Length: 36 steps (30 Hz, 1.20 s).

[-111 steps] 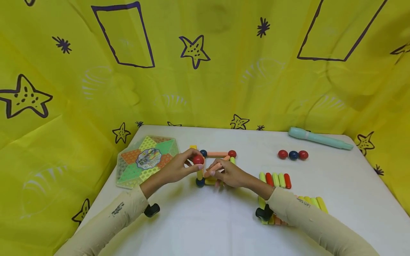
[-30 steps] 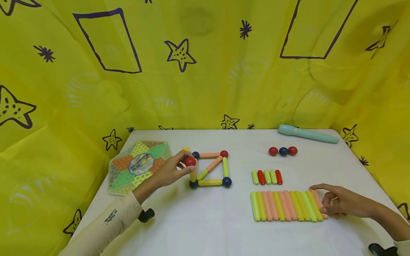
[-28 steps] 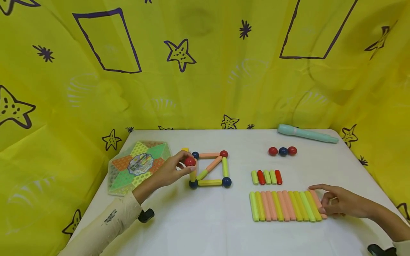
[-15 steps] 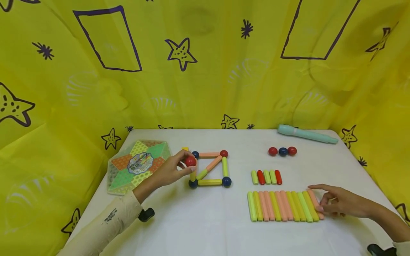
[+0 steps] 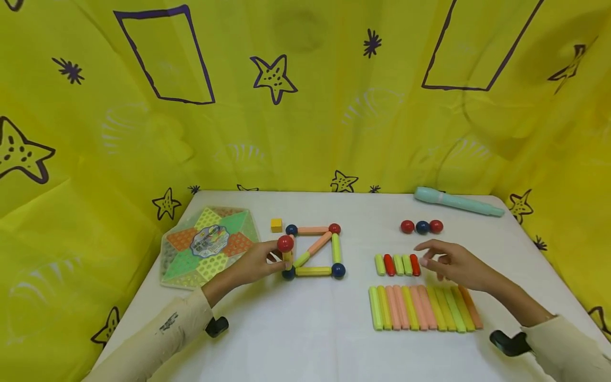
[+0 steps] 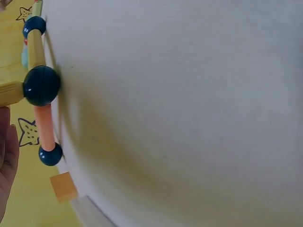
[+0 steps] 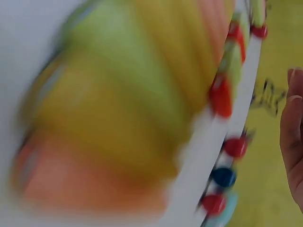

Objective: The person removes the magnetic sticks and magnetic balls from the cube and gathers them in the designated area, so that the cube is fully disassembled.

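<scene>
My left hand (image 5: 259, 261) pinches an upright yellow magnetic stick (image 6: 10, 93) with a red ball (image 5: 285, 243) on top. That stick stands on the blue ball (image 6: 41, 85) at the near left corner of a flat square frame. The frame's sides are a yellow stick (image 5: 313, 271), a green one (image 5: 336, 248) and orange ones, with a two-tone diagonal (image 5: 312, 251) across it. My right hand (image 5: 453, 262) hovers with loosely bent fingers and nothing visible in it. Its thumb is close to a short red stick (image 5: 415, 265); whether they touch I cannot tell.
Long green, yellow and orange sticks (image 5: 422, 307) lie in a row at right, below several short sticks (image 5: 398, 265). Behind are loose balls (image 5: 422, 227) and a pale green tube (image 5: 458, 201). At left lie a patterned hexagonal box (image 5: 210, 246) and a yellow cube (image 5: 276, 225).
My right hand has left the long row's right end and moved left and back to the short sticks. My left fingers have slid from the red ball down to the upright stick.
</scene>
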Each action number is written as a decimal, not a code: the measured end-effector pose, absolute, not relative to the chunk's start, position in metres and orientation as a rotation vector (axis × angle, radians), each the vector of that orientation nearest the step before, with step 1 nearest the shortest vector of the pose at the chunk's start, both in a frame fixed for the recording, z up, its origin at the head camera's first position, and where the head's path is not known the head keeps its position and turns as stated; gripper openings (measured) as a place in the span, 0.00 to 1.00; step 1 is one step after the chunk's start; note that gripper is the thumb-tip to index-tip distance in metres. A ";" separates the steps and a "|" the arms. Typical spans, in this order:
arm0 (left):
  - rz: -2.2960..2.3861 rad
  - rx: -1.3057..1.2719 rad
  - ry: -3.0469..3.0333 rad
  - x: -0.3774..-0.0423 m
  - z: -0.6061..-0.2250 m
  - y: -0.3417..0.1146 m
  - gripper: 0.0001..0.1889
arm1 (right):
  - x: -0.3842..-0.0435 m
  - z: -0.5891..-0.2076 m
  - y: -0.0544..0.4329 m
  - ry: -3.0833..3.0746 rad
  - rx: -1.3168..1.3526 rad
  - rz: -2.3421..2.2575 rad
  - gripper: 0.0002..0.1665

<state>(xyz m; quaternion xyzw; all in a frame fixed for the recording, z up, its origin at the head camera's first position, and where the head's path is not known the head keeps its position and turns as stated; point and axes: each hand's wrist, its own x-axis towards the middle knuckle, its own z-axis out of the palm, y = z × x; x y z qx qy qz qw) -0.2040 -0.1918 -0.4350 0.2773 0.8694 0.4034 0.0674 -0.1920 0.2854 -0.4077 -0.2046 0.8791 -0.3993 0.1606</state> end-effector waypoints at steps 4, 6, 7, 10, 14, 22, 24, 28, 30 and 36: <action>1.212 0.814 2.578 -0.206 -0.445 -0.191 0.10 | -0.205 -0.408 0.233 2.451 -0.679 -1.221 0.21; 1.224 0.810 2.555 -0.206 -0.449 -0.191 0.09 | -0.211 -0.407 0.206 2.421 -0.718 -1.252 0.20; 1.225 0.810 2.552 -0.207 -0.451 -0.191 0.09 | -0.214 -0.406 0.192 2.409 -0.731 -1.268 0.20; 1.224 0.816 2.552 -0.207 -0.455 -0.191 0.08 | -0.220 -0.402 0.153 2.366 -0.802 -1.330 0.20; 1.211 0.833 2.563 -0.208 -0.458 -0.191 0.08 | -0.224 -0.396 0.111 2.309 -0.934 -1.404 0.21; 1.176 0.881 2.568 -0.211 -0.457 -0.189 0.08 | -0.229 -0.394 0.056 2.267 -1.111 -1.387 0.29; 1.173 0.875 2.567 -0.212 -0.455 -0.188 0.08 | -0.229 -0.394 0.049 2.298 -1.150 -1.368 0.29; 1.160 0.875 2.574 -0.213 -0.453 -0.187 0.09 | -0.230 -0.392 0.038 2.372 -1.248 -1.321 0.26; 1.158 0.874 2.574 -0.212 -0.453 -0.187 0.09 | -0.230 -0.390 0.036 2.395 -1.274 -1.297 0.24; 1.164 0.875 2.561 -0.211 -0.453 -0.191 0.09 | -0.231 -0.390 0.031 2.252 -1.215 -1.366 0.19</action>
